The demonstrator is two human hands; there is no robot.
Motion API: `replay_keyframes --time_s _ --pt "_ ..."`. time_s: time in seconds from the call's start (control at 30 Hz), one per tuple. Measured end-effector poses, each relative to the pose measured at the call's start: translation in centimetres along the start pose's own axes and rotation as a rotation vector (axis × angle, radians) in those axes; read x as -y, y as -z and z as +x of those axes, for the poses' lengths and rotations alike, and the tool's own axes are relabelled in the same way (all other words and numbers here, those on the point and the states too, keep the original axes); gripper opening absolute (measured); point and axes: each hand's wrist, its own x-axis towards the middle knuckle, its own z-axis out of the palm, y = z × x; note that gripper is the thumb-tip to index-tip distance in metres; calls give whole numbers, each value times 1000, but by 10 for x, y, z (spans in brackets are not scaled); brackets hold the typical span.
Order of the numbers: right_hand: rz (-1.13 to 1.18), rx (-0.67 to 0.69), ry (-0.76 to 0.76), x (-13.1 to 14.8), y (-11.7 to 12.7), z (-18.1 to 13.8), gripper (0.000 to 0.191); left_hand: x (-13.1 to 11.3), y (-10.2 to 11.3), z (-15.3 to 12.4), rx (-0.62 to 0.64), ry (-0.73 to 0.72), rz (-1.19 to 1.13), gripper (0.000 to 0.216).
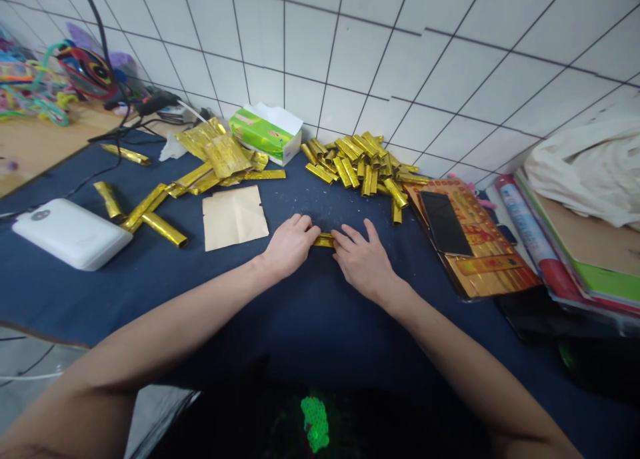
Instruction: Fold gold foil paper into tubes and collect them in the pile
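Observation:
Both my hands rest on a dark blue cloth (pixel 310 312) and meet over one small gold foil roll (pixel 324 240). My left hand (pixel 289 245) has its fingers curled onto the roll's left end. My right hand (pixel 363 259) lies flatter, fingertips pressing the roll's right end. Just beyond them, a heap of several finished gold rolls (pixel 363 165) lies near the tiled wall. A plain tan paper sheet (pixel 234 216) lies left of my left hand. Flat gold sheets and loose rolls (pixel 210 162) are spread further left.
A white power bank (pixel 70 233) sits at the left with a cable. A green tissue box (pixel 264 133) stands at the wall. At the right, a black phone (pixel 443 222) lies on a stack of gold printed paper (pixel 487 269), beside books and a white bag (pixel 590 169).

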Motion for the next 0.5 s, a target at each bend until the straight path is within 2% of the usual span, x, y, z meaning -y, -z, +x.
replay_keyframes --time_s 0.17,0.37,0.5 --pt "15 11 -13 1 -3 0 33 1 -2 1 2 55 -38 22" --pt "92 7 -73 -3 -6 0 31 7 1 10 73 32 -57 21" --pt "73 -10 -55 -3 -6 1 31 7 3 12 83 54 -21 20"
